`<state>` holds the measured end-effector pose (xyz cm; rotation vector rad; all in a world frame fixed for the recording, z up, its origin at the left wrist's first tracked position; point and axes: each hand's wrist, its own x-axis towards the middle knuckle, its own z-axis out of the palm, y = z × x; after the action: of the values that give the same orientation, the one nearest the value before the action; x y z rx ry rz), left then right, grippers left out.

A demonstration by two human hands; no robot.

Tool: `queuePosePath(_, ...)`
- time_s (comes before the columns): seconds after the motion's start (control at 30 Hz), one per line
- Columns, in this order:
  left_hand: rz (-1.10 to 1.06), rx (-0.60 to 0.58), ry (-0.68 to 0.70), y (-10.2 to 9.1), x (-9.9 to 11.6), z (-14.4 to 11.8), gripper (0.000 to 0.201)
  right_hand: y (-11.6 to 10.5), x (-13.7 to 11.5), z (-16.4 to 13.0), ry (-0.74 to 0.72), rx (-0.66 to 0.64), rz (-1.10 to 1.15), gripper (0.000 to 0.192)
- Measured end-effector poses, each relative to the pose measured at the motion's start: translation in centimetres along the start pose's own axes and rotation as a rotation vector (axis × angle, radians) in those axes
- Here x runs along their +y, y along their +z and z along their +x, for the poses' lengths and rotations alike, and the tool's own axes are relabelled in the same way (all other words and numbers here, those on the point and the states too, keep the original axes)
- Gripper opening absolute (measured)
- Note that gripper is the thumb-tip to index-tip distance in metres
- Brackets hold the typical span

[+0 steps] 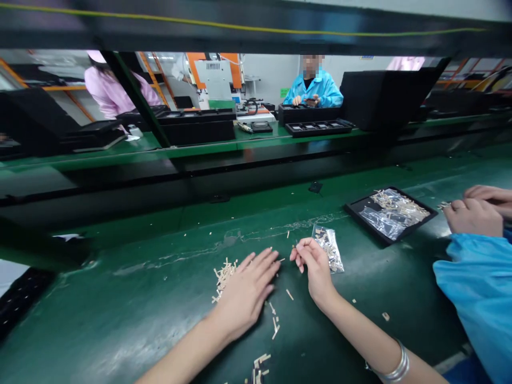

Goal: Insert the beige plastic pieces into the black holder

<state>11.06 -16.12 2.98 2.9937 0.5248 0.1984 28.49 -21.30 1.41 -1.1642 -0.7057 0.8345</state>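
My left hand (247,288) lies flat, palm down, on the green work surface (132,309), fingers spread beside a heap of small pale sticks (223,273). My right hand (314,266) is curled, its fingertips pinched on a few of these small sticks. Just to its right lies a small clear plastic bag (330,246) with more sticks inside. Loose sticks (275,324) are scattered on the surface between my forearms. A silver bracelet (394,368) sits on my right wrist.
A black tray (362,214) holding clear bags of sticks stands at the right. A co-worker's hands (476,210) and blue sleeve (480,288) are at the far right. Black trays and boxes (316,127) line the far bench, with other people behind. A dark keyboard-like object (20,296) is at left.
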Motion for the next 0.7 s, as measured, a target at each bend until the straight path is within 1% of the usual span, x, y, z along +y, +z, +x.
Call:
queuePosePath(0.1,-0.074,-0.1,0.228,0.0,2.3,-0.5,0.052,-0.3,0.1,0.3,-0.007,0.016,0.001,0.014)
queuePosePath(0.13,-0.079,-0.119,0.272,0.3,2.7,-0.4,0.054,-0.3,0.1,0.3,-0.008,0.022,0.0,0.014)
queuePosePath(0.17,-0.072,-0.122,0.28,0.7,2.7,-0.2,0.055,-0.3,0.1,0.4,-0.011,0.028,-0.001,0.014)
queuePosePath(0.23,-0.028,-0.092,0.206,1.5,2.1,0.3,0.054,-0.3,0.1,0.4,-0.015,0.036,-0.001,0.015)
queuePosePath(0.3,0.035,-0.033,0.075,1.9,0.7,0.9,0.051,-0.3,0.0,0.4,-0.02,0.044,0.0,0.015)
queuePosePath(0.37,0.095,0.036,-0.048,1.9,-0.7,1.4,0.048,-0.3,-0.1,0.4,-0.024,0.052,0.001,0.016)
queuePosePath(0.43,0.13,0.086,-0.118,1.5,-1.3,1.9,0.046,-0.3,-0.3,0.5,-0.027,0.062,0.005,0.016)
queuePosePath(0.53,0.09,0.116,-0.112,1.2,-0.8,3.6,0.046,-0.4,-0.4,0.6,-0.034,0.071,0.011,0.017)
queuePosePath(0.63,0.033,0.117,-0.072,1.7,0.2,6.4,0.045,-0.5,-0.3,0.8,-0.046,0.067,0.013,0.017)
queuePosePath(0.7,0.025,0.104,-0.055,2.0,0.4,7.8,0.047,-0.6,-0.3,0.9,-0.056,0.069,0.01,0.017)
